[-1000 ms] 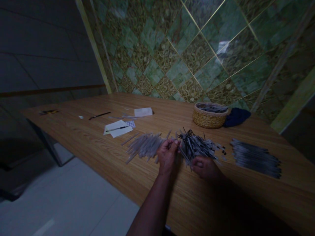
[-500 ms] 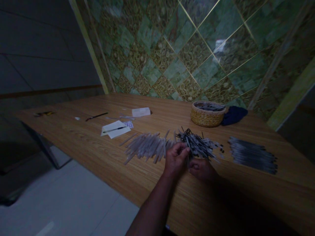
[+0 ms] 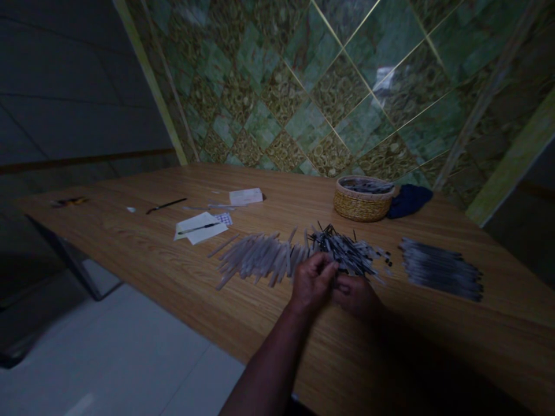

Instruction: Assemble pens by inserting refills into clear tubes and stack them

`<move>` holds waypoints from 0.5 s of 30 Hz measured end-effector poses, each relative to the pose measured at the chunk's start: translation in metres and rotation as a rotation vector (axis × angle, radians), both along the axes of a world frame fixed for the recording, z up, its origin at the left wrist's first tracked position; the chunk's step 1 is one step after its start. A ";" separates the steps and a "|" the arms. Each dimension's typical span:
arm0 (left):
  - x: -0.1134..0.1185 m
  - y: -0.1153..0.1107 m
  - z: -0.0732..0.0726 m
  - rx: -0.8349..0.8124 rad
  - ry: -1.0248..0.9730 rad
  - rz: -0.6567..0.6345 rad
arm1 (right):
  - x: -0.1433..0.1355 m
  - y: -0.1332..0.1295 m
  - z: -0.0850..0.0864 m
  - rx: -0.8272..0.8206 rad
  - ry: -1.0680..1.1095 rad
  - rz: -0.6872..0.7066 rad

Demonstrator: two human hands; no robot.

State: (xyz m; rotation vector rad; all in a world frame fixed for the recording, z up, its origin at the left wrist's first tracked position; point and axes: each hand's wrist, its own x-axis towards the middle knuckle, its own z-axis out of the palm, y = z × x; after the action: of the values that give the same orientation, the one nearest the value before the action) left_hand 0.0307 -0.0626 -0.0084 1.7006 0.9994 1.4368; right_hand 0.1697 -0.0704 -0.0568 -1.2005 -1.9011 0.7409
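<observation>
My left hand is closed in a pinch above the near side of the piles. Touching or almost touching its fingertips, my right hand is closed too. Between them is a thin, pale pen barrel, mostly hidden by my fingers. Left of my hands lies a loose pile of translucent pen barrels. Just beyond my fingers spreads a tangled heap of dark, slim pen parts, with small black pieces at its right edge. Farther right, pens with dark ends lie side by side in a row.
A woven basket of similar slim pieces stands at the back right, beside a dark blue cloth. A white box, paper sheets with a pen on top, and a dark thin stick lie on the wooden table.
My hands have drawn closer together, so less of the pale barrel shows between them. The view has shifted slightly. The piles look the same.
</observation>
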 end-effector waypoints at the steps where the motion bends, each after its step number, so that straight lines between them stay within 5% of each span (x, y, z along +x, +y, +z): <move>1: 0.000 -0.001 0.000 0.020 0.030 0.008 | -0.001 -0.002 0.002 -0.017 0.005 -0.014; 15: 0.004 -0.010 0.005 0.195 0.238 0.018 | 0.002 -0.007 -0.002 -0.094 0.055 0.022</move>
State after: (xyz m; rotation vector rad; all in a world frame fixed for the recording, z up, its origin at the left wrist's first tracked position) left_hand 0.0342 -0.0725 -0.0037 2.0470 1.0285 1.4043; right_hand 0.1718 -0.0779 -0.0588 -1.2056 -1.8549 0.8747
